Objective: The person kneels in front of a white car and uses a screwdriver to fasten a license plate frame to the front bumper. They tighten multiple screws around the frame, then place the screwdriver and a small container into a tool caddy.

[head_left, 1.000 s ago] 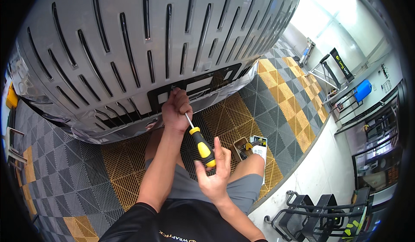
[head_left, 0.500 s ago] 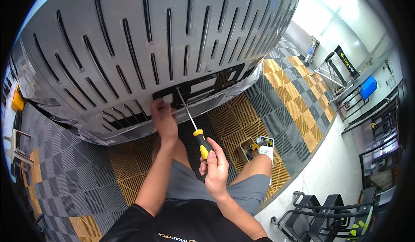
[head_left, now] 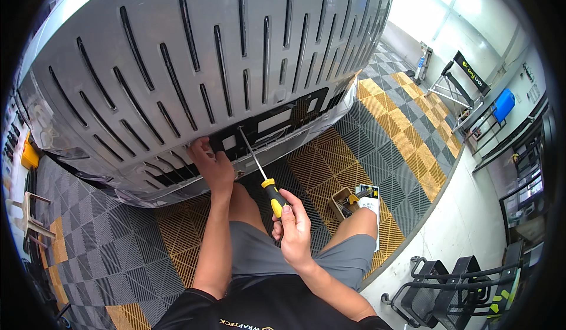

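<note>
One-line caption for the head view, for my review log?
Right hand drives a yellow-handled screwdriver into the black plate frame on a grey slotted bumper; left hand steadies it.

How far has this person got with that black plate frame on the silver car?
Looks done: the black plate frame sits in its recess on the silver slotted bumper. In hand: the right hand drives a yellow-and-black screwdriver, its tip at the frame's left part, while the left hand braces beside it. Probably left: any screws on the frame's right side; I cannot see whether they are fitted.
</note>
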`<state>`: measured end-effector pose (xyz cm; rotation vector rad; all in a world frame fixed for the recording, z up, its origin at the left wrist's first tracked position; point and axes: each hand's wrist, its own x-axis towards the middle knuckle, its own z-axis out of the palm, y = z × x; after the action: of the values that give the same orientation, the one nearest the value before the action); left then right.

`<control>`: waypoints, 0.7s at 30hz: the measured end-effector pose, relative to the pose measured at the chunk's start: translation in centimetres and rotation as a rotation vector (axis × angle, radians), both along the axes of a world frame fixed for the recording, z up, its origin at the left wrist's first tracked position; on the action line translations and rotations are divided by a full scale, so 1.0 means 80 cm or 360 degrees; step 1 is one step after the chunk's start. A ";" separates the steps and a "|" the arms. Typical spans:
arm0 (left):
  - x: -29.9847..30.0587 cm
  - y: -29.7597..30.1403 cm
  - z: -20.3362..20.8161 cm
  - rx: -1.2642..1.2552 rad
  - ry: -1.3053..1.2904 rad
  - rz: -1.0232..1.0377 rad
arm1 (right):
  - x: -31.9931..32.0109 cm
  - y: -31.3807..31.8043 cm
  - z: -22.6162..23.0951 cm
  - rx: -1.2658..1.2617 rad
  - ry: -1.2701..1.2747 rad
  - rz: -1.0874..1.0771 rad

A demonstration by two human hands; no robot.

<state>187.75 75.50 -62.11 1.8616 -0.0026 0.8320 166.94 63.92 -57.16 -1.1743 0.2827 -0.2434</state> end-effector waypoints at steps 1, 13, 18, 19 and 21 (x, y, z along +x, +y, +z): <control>-0.002 0.000 0.000 -0.0147 -0.0014 -0.0050 | 0.000 0.001 0.000 0.0011 -0.0004 0.0001; 0.040 -0.040 0.024 -0.2057 0.1064 -0.1274 | 0.011 -0.017 0.015 -0.1974 -0.0595 -0.0555; 0.048 -0.044 0.009 -0.2451 0.0916 -0.1410 | 0.015 -0.013 0.024 -0.1516 -0.0655 -0.0570; 0.052 -0.044 0.004 -0.2508 0.0944 -0.1403 | 0.014 -0.014 0.024 -0.1489 -0.0568 -0.0572; 0.059 -0.044 -0.006 -0.2592 0.0916 -0.1421 | 0.015 -0.021 0.021 -0.1442 -0.0527 -0.0563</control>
<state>192.44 71.96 -62.59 0.3248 0.1478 -0.3890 168.10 62.20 -55.45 -1.9392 0.0737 -0.9349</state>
